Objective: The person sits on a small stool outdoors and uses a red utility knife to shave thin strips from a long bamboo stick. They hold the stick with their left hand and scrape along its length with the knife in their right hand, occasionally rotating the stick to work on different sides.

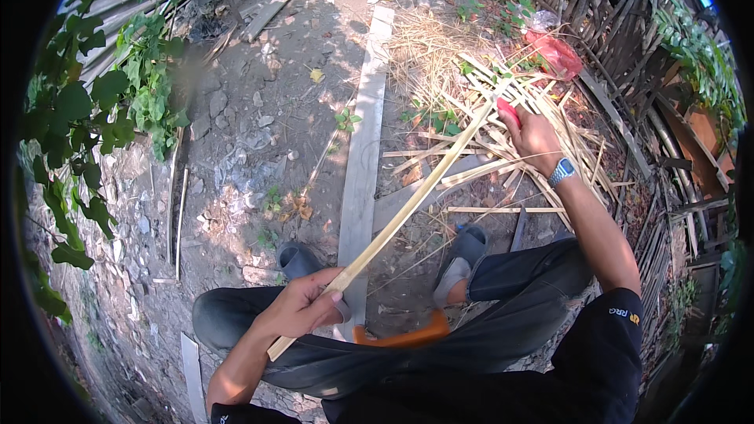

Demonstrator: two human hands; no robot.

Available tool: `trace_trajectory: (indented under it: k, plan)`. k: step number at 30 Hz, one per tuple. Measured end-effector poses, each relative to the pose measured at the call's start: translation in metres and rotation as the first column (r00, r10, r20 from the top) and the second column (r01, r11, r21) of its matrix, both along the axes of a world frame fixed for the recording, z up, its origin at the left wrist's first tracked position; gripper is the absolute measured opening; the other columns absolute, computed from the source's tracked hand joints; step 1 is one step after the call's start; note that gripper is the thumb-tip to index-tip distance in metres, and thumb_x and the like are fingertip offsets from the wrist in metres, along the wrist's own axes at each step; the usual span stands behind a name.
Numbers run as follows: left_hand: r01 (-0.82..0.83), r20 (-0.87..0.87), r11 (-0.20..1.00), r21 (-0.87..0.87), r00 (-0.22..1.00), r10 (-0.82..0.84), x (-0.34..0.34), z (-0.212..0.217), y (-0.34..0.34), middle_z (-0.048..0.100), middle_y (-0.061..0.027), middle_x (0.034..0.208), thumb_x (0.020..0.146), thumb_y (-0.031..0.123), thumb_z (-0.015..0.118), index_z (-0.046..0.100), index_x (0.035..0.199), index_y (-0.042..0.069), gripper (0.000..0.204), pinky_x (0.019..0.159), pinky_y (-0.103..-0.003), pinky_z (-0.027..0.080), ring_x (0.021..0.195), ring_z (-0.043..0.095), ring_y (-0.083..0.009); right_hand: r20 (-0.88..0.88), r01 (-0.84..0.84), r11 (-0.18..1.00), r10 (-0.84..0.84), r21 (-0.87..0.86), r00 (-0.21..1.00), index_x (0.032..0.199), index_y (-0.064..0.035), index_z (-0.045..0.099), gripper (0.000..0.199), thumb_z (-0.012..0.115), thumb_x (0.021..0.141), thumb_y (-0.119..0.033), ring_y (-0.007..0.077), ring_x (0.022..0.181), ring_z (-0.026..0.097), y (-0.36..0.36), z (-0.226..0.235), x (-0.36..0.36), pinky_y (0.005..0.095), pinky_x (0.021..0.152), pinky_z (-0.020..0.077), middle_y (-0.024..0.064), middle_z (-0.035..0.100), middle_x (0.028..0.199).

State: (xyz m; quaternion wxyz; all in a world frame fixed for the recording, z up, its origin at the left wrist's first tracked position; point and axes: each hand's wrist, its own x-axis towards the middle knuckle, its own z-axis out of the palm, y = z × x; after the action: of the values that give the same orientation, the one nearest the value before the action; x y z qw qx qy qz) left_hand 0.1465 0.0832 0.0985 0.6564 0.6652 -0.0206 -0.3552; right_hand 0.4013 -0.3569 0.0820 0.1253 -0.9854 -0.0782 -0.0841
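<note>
A long, pale bamboo strip slants from my lap up to the far right. My left hand is closed round its lower part, and the near end pokes out below the palm. At the strip's far end, my right hand grips a red-handled tool. The tool's working end lies against or beside the strip; I cannot make out its shape. Under and around my right hand spreads a loose heap of split bamboo strips.
A grey plank lies lengthwise between my sandalled feet. An orange curved piece is between my legs. Beyond the heap are thin shavings and a red plastic bag. Leafy vines hang at left; a stick fence stands at right.
</note>
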Motion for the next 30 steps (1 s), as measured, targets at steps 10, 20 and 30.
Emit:
trace_trajectory:
  k: [10, 20, 30]
  plan:
    - [-0.589, 0.322, 0.807, -0.031, 0.759, 0.566, -0.079, 0.002, 0.033, 0.047, 0.0013, 0.050, 0.107, 0.010, 0.046, 0.047, 0.144, -0.005, 0.039, 0.038, -0.021, 0.034, 0.038, 0.045, -0.0048, -0.098, 0.258, 0.692, -0.262, 0.674, 0.960, 0.074, -0.0072, 0.062, 0.057, 0.055, 0.102, -0.057, 0.0043, 0.051, 0.035, -0.148, 0.053, 0.000, 0.0272, 0.048, 0.0263, -0.0084, 0.039, 0.060]
    - [-0.698, 0.543, 0.707, -0.116, 0.551, 0.634, -0.081, -0.011, -0.066, 0.056, 0.0017, 0.059, 0.102, 0.005, 0.057, 0.048, 0.144, -0.008, 0.044, 0.046, -0.019, 0.037, 0.049, 0.050, -0.0031, -0.084, 0.863, -0.487, 0.873, -0.133, 0.480, 0.074, -0.0153, 0.048, 0.041, 0.056, 0.102, -0.044, 0.0082, 0.041, 0.029, 0.231, -0.155, -0.293, 0.0273, 0.046, 0.0278, -0.0080, 0.034, 0.055]
    - [-0.674, 0.502, 0.710, -0.204, 0.551, 0.666, -0.141, -0.036, -0.065, 0.060, -0.0001, 0.061, 0.101, 0.003, 0.056, 0.047, 0.145, -0.008, 0.046, 0.045, -0.019, 0.040, 0.048, 0.052, -0.0043, 0.056, 0.412, -0.911, 0.413, 0.033, 0.909, 0.074, -0.0118, 0.051, 0.038, 0.056, 0.105, -0.034, 0.0068, 0.040, 0.033, 0.114, -0.203, -0.175, 0.0255, 0.044, 0.0278, -0.0072, 0.037, 0.053]
